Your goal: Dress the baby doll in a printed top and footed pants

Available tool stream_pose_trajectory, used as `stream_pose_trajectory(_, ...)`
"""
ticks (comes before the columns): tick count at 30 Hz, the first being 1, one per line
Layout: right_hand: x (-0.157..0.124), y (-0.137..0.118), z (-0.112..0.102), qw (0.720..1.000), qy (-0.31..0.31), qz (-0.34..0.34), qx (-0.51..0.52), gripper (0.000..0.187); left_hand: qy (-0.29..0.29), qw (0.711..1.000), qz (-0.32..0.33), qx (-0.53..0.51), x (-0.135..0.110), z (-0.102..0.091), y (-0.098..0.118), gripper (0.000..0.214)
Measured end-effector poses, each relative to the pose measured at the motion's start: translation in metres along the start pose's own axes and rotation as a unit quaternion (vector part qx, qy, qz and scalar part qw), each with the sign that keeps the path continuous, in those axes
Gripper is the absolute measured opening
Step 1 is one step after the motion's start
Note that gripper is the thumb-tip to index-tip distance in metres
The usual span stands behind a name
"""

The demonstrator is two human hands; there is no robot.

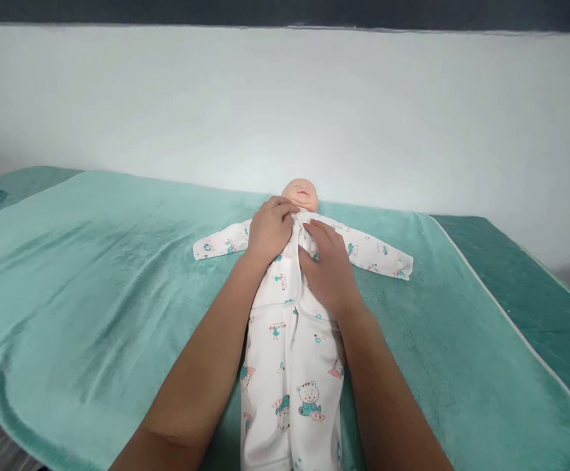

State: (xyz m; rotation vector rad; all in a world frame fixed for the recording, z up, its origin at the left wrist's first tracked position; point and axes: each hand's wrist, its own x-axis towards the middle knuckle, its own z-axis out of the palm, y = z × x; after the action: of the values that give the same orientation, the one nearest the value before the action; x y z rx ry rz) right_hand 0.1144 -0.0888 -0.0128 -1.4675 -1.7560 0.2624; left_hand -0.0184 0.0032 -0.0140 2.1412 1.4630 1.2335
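Head view: baby doll point(301, 194) in printed white outfit point(271, 347) lies face-up, centre to 6 o'clock. Left hand point(270, 230), grip unclear, and loosely spread right hand point(331, 268) seemingly adjust its front opening point(297, 280); next likely calls for aligning.

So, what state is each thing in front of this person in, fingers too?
Doll: lying on its back, face up.
White printed top: on the doll, sleeves spread; fastening unclear.
White printed trousers: legs straight, side by side.
Green blanket: spread out, wrinkled at picture left.
Left fingers: bent, resting on the top's chest.
Right fingers: bent, touching the top's front.
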Motion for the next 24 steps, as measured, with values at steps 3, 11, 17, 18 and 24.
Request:
stream_pose_trajectory(3, -0.003, -0.008, 0.000, 0.997, 0.048, 0.011, -0.066, 0.032, -0.007, 1.000, -0.015, 0.000, 0.001, 0.001, -0.002, 0.033)
stream_pose_trajectory(11, 0.002, -0.006, -0.013, 0.994, 0.020, 0.086, 0.059, 0.017, 0.043, 0.997, 0.020, -0.054, -0.010, -0.006, 0.008, 0.037)
stream_pose_trajectory(17, 0.007, -0.008, -0.020, 0.978, 0.008, 0.145, 0.148, 0.006, 0.022, 0.985, -0.074, -0.154, -0.030, -0.021, 0.028, 0.018)
stream_pose_trajectory(18, 0.009, -0.006, -0.021, 0.974, 0.005, 0.153, 0.170, 0.006, 0.004, 0.984, -0.079, -0.157, -0.031, -0.024, 0.029, 0.021)
stream_pose_trajectory(24, 0.014, -0.004, -0.022, 0.896, -0.002, 0.224, 0.384, 0.012, -0.130, 0.962, -0.095, -0.222, -0.033, -0.042, 0.028, 0.015)
